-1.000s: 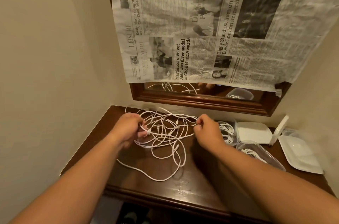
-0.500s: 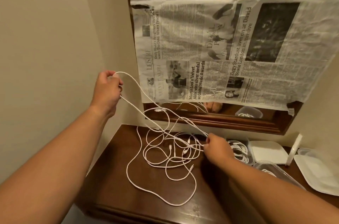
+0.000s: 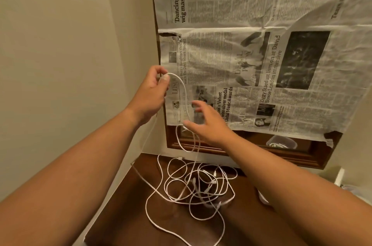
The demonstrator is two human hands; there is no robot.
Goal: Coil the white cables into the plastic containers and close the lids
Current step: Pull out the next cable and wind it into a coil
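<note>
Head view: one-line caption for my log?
Left hand pinches a white cable raised above the tangle on the table; open right hand reaches toward it.

Sheets of newspaper [image 3: 261, 60] fill the upper right of the frame, hung sideways (headlines run bottom to top, one reading "Dancing in their"). Below their lower edge shows a brown wooden mirror frame [image 3: 271, 155]. A dark wooden table [image 3: 120, 223] spans the bottom centre, and a beige wall [image 3: 60, 44] covers the left.

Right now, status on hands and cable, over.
Left hand pinches white cable, raised. Right hand open beside it. Remaining cables tangled on table.
</note>
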